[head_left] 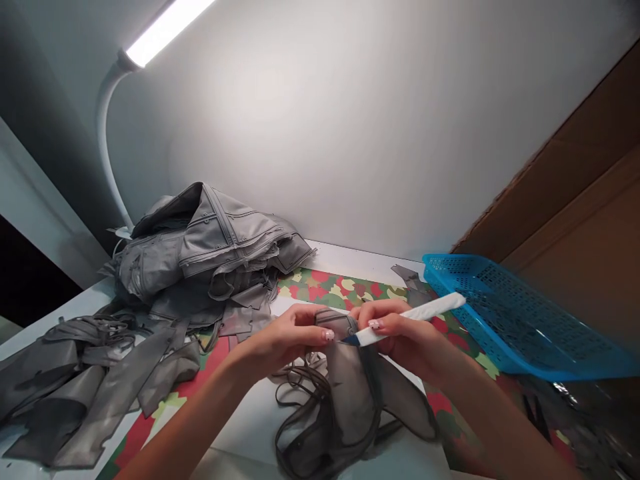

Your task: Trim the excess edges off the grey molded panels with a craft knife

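My left hand [295, 333] pinches the upper edge of a grey leather-like piece [350, 393], thumb on the near side. The piece hangs down in front of me, with thin dark strips looped around it. In my right hand [397, 330] is a slim white pen-like tool [433, 308] with a dark blue tip; its exact kind I cannot make out. That tip lies against the top of the grey piece, close to my left thumb. The right fingers also sit at the edge of the piece, partly hidden behind the tool.
A heap of stitched grey pieces [235, 233] stands at the back left, with loose grey strips [110, 393] in front. On the right are a blue perforated basket [500, 320] and dark scissors-like handles [537, 420]. A lit lamp [167, 30] hangs above; cardboard [575, 193] borders the right.
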`<state>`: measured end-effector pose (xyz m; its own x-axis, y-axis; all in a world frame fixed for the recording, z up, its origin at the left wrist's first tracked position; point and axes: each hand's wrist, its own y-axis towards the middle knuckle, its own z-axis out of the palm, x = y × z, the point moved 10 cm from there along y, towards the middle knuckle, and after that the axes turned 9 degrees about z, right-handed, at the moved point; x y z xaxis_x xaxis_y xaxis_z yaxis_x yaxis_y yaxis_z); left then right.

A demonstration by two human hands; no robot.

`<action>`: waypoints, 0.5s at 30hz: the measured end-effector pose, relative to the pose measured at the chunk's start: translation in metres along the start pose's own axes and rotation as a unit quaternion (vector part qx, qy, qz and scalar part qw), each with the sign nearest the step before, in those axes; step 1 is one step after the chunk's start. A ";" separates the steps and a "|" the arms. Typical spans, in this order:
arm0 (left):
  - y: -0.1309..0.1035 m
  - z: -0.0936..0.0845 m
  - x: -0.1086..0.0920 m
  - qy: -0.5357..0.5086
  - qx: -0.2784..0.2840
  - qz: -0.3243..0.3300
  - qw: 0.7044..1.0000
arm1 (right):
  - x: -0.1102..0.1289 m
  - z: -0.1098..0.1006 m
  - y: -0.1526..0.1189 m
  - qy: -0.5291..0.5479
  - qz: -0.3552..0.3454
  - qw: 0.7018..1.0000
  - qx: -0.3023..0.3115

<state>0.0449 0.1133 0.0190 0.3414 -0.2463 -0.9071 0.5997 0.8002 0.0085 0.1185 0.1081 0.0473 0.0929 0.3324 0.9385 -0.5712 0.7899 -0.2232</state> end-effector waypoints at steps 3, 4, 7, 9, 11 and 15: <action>0.002 -0.003 -0.004 -0.051 -0.032 0.021 0.998 | -0.006 0.003 0.002 0.003 0.025 0.999 0.022; 0.002 -0.005 -0.005 -0.065 -0.045 0.030 0.996 | -0.007 0.004 0.002 0.002 0.028 0.999 0.026; 0.003 -0.011 -0.008 -0.094 -0.077 0.050 0.991 | -0.007 0.004 0.004 -0.005 0.027 0.999 0.028; 0.003 -0.013 -0.008 -0.098 -0.088 0.053 0.990 | -0.006 0.000 0.004 -0.016 0.021 0.999 0.019; 0.003 -0.014 -0.007 -0.094 -0.094 0.051 0.990 | -0.004 -0.004 0.003 -0.032 0.013 0.999 0.006; 0.003 -0.014 -0.004 -0.070 -0.103 0.044 0.991 | 0.001 -0.005 0.002 -0.074 0.003 0.997 0.001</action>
<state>0.0351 0.1246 0.0172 0.4919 -0.2330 -0.8389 0.4071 0.9133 -0.0149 0.1212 0.1124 0.0463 -0.0313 0.2572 0.9658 -0.5735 0.7868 -0.2281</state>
